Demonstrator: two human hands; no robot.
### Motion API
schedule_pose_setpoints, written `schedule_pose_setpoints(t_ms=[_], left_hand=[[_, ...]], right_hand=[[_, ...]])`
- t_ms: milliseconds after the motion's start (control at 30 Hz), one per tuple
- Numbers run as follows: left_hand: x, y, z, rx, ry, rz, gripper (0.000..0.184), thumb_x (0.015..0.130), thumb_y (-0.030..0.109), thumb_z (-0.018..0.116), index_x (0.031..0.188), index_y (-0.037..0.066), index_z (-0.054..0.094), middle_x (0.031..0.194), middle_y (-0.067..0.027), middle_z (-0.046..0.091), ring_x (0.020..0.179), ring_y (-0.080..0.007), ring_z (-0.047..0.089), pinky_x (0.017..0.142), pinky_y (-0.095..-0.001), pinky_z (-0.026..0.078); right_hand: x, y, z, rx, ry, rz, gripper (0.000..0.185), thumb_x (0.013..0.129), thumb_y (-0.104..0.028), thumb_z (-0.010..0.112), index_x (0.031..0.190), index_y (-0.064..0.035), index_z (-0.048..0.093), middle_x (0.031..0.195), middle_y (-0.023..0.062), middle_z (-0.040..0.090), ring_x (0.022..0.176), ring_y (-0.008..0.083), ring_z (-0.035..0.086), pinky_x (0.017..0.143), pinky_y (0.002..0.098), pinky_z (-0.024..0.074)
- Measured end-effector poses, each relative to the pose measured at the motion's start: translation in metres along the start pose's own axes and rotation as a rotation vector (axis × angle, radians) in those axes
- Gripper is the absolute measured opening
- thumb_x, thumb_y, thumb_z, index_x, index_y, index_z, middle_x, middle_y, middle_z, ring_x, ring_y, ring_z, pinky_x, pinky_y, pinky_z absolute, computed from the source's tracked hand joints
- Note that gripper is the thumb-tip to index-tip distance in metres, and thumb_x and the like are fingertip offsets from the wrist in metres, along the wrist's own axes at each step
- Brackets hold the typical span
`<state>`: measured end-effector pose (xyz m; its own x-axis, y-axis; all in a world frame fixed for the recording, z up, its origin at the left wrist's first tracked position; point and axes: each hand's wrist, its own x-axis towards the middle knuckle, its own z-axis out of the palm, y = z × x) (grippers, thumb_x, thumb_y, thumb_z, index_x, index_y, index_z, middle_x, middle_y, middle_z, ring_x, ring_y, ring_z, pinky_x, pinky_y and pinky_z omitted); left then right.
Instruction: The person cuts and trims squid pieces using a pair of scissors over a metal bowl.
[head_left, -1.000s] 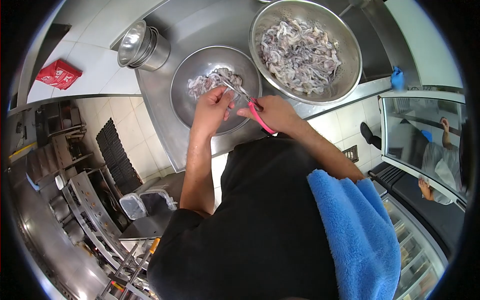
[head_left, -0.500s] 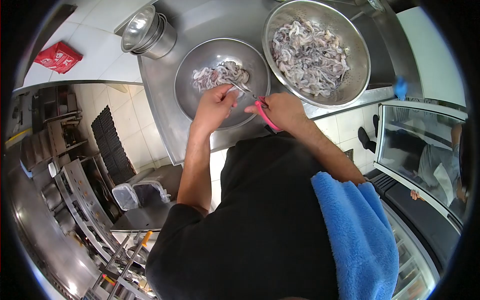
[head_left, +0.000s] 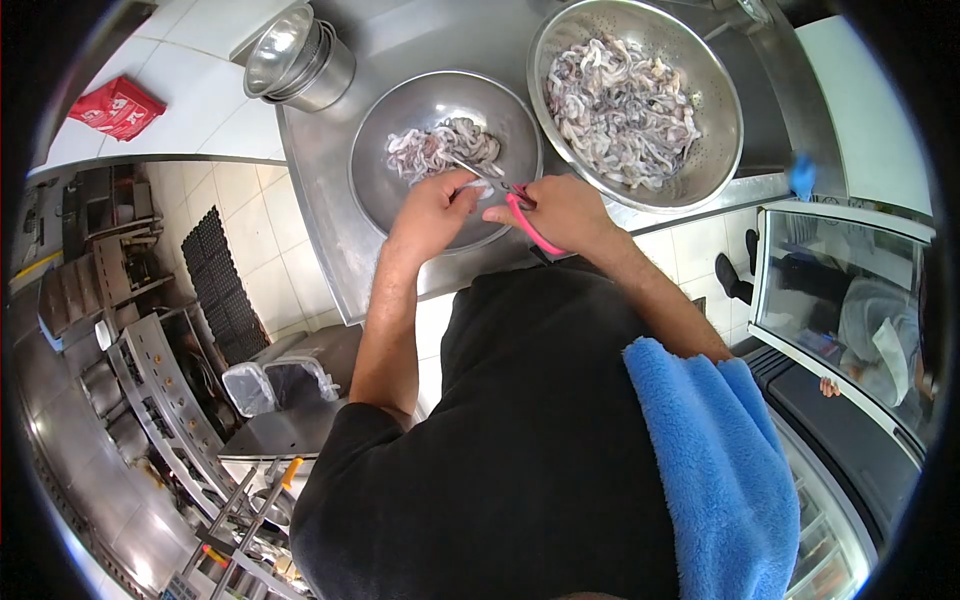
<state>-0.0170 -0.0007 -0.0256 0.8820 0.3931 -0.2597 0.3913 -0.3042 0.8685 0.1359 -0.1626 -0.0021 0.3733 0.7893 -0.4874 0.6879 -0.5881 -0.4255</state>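
Head view: A person in a black top is holding pink-handled scissors [head_left: 536, 228] over a steel bowl [head_left: 372, 140] on a metal surface [head_left: 325, 215].

The right hand [head_left: 568, 215] is wrapping its fingers around the scissors' handles, while the left hand [head_left: 432, 215] is keeping its fingers pinched narrow on a small pale piece [head_left: 481, 188] near the blades, which are pointing toward the far side of the bowl; how wide they are standing is too small to tell. Grey-white tentacles [head_left: 440, 150] are lying inside the bowl, and a larger heap [head_left: 622, 115] is filling much of a perforated basin [head_left: 718, 120] just beside it, on the right. Nested metal containers [head_left: 328, 78] are standing at left. A blue towel [head_left: 710, 450] is hanging at the person's right side.
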Motion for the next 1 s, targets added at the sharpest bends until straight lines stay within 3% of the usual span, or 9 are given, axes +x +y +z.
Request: schedule_pose_setpoints(t_ms=[67,200,300,433,600,700,767,800,1000], left_hand=[[-0.002,-0.005,0.001,0.039,0.008,0.017,0.021,0.102,0.013,0.062,0.115,-0.001,0.071,0.079,-0.0048,0.067,0.073,-0.0112,0.059,0.067,-0.0304,0.049],[-0.007,-0.002,0.0,0.004,0.096,-0.04,0.026,0.102,0.012,0.061,0.123,-0.002,0.07,0.084,-0.0092,0.072,0.078,-0.0142,0.066,0.073,-0.0304,0.052],[-0.01,-0.001,-0.006,0.061,0.151,-0.034,0.028,0.101,0.012,0.062,0.125,-0.002,0.069,0.084,-0.0111,0.072,0.076,-0.0162,0.068,0.073,-0.0309,0.054],[-0.005,-0.015,-0.014,0.111,0.211,-0.012,0.027,0.1,0.011,0.062,0.123,0.001,0.071,0.089,-0.0172,0.074,0.079,-0.0231,0.073,0.075,-0.0359,0.055],[0.0,-0.018,-0.018,0.274,0.219,0.023,0.029,0.097,0.014,0.061,0.122,0.002,0.073,0.087,-0.0201,0.075,0.076,-0.0248,0.074,0.072,-0.0379,0.055],[0.004,-0.009,-0.024,0.296,0.14,0.023,0.029,0.098,0.015,0.059,0.12,0.0,0.073,0.076,-0.0144,0.07,0.067,-0.0218,0.066,0.067,-0.0375,0.053],[0.009,-0.022,-0.023,0.161,0.141,0.052,0.022,0.102,0.015,0.058,0.105,-0.001,0.073,0.07,-0.0063,0.064,0.064,-0.0126,0.057,0.058,-0.0336,0.047],[0.007,-0.008,-0.027,0.032,0.049,-0.089,0.019,0.103,0.015,0.058,0.103,0.001,0.071,0.072,-0.0029,0.062,0.062,-0.0085,0.053,0.054,-0.0289,0.043],[0.016,-0.007,-0.006,-0.768,0.013,-0.268,0.02,0.107,0.032,0.058,0.115,0.013,0.06,0.083,0.0011,0.058,0.059,-0.0081,0.047,0.05,-0.0231,0.035]], right_hand=[[0.003,0.002,0.0,0.0,-0.038,0.003,0.091,0.084,-0.089,0.052,0.084,-0.0011,0.077,0.087,0.0215,0.075,0.09,0.0396,0.074,0.08,0.0499,0.0581],[0.007,0.004,0.002,0.071,-0.059,-0.061,0.091,0.085,-0.088,0.054,0.079,0.0002,0.075,0.082,0.0206,0.074,0.086,0.0387,0.074,0.076,0.0494,0.0565],[0.014,0.01,0.012,0.221,-0.042,-0.12,0.083,0.091,-0.08,0.057,0.071,-0.0006,0.072,0.068,0.0179,0.068,0.068,0.0347,0.071,0.065,0.0455,0.0541],[0.002,0.001,0.0,0.533,-0.207,-0.06,0.079,0.094,-0.073,0.06,0.057,-0.0044,0.063,0.051,0.0062,0.059,0.05,0.0179,0.062,0.053,0.036,0.0488],[-0.004,0.003,0.007,0.622,-0.227,-0.049,0.081,0.093,-0.078,0.057,0.055,-0.0066,0.062,0.053,0.0058,0.06,0.051,0.0191,0.062,0.056,0.0346,0.0511],[-0.023,-0.001,-0.008,0.746,-0.175,-0.095,0.082,0.091,-0.082,0.054,0.059,-0.008,0.066,0.059,0.0056,0.065,0.057,0.0194,0.066,0.059,0.0348,0.0531],[-0.016,0.002,0.01,0.777,-0.102,-0.086,0.083,0.089,-0.086,0.052,0.062,-0.0086,0.068,0.062,0.0059,0.068,0.062,0.0194,0.069,0.061,0.0359,0.0543],[-0.005,0.009,0.022,0.776,-0.075,-0.081,0.084,0.088,-0.087,0.052,0.063,-0.0088,0.069,0.064,0.0061,0.069,0.064,0.0196,0.071,0.062,0.0367,0.055],[0.034,0.02,0.075,0.724,0.017,-0.179,0.083,0.09,-0.085,0.05,0.078,-0.0074,0.075,0.066,0.0086,0.07,0.064,0.0224,0.071,0.065,0.0403,0.0564]])
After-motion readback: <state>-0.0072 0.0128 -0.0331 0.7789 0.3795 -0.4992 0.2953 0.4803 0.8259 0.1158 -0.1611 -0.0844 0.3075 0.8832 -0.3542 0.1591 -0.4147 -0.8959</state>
